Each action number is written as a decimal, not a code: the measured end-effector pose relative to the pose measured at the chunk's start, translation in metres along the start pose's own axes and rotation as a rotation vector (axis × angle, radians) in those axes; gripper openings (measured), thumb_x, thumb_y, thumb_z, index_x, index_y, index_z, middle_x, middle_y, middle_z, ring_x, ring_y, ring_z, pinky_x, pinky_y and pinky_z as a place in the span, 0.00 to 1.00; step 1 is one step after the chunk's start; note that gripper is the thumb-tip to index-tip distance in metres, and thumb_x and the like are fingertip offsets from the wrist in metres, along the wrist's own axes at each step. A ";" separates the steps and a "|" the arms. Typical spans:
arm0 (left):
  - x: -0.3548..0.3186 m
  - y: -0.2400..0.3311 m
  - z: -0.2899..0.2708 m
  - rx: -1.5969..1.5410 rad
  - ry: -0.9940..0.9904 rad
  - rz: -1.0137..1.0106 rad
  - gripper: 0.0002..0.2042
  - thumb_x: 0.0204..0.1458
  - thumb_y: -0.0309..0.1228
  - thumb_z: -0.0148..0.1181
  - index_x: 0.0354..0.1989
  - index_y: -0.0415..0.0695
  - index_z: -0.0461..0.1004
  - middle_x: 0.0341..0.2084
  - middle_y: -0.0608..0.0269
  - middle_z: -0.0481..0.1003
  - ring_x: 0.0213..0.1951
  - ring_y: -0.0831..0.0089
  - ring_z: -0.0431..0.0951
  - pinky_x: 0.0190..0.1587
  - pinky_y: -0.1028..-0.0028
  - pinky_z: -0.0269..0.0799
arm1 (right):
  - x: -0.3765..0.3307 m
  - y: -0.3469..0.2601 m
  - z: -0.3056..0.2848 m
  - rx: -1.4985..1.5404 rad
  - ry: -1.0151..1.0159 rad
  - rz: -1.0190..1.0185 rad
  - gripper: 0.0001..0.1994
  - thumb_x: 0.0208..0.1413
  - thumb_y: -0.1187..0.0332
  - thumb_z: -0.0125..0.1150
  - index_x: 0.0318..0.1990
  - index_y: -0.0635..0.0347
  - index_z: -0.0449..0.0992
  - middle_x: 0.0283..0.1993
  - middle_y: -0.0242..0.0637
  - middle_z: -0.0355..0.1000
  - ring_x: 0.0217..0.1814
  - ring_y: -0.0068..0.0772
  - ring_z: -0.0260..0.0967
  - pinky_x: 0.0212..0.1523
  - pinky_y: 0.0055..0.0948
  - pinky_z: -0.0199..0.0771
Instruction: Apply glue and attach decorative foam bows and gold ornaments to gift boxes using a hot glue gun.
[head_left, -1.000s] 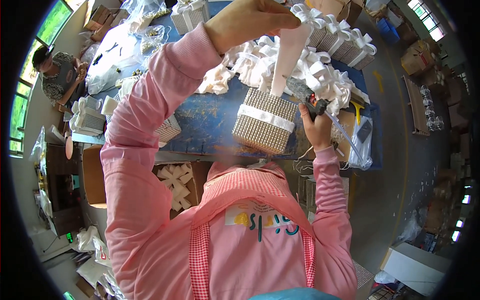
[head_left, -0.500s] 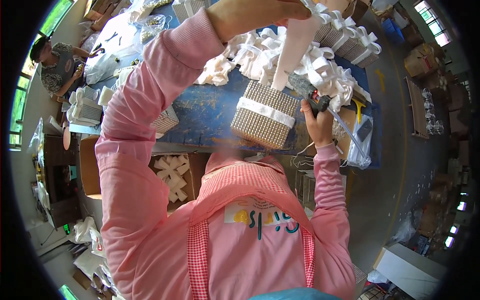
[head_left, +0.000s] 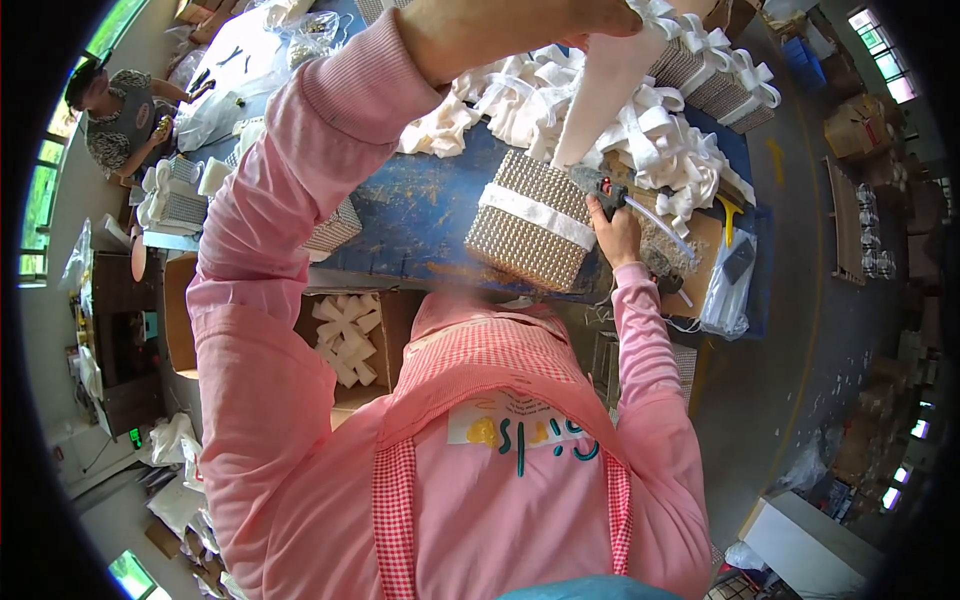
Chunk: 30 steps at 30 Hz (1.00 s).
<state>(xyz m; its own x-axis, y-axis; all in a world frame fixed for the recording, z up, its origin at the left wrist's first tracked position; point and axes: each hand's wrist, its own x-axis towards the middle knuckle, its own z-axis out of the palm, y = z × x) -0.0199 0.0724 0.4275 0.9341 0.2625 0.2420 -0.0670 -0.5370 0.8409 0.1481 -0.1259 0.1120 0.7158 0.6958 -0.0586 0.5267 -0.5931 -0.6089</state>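
Observation:
My left hand [head_left: 520, 35], raised at the top edge, pinches a wide white ribbon strip [head_left: 600, 95]. The strip hangs down to the far edge of a box [head_left: 520, 240] covered in silvery beads. A white band [head_left: 535, 217] runs across this box, which sits on the blue table [head_left: 400, 225]. In my right hand [head_left: 618, 238] is a dark glue gun [head_left: 602, 186] with a translucent stick behind it. Its nose is close to the ribbon's lower end; I cannot tell whether they touch.
White ribbon bows [head_left: 640, 130] heap behind the box, near finished beaded boxes [head_left: 705, 80]. A yellow-handled tool [head_left: 729, 215] and a plastic bag [head_left: 728, 290] lie at right. An open carton [head_left: 345, 340] holds white pieces below the table. Another person [head_left: 125, 125] works at far left.
My right hand has moved left with the glue gun, bringing it beside the box and the ribbon's lower end. My left hand still holds the strip up. The whole view has shifted slightly.

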 end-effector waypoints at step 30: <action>-0.262 -0.209 0.213 -0.400 -0.631 -0.764 0.12 0.47 0.37 0.54 0.35 0.43 0.77 0.28 0.53 0.76 0.28 0.63 0.77 0.36 0.68 0.70 | -0.072 0.034 0.073 0.378 0.462 0.100 0.16 0.42 0.70 0.66 0.36 0.64 0.67 0.30 0.38 0.68 0.32 0.38 0.66 0.35 0.33 0.65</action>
<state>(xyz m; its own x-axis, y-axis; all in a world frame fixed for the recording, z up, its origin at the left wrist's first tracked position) -0.1763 -0.0552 0.0855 0.7822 -0.1054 -0.6141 0.6097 -0.0739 0.7892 0.0812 -0.1667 0.0374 0.9231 0.3457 0.1684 0.3079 -0.4021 -0.8623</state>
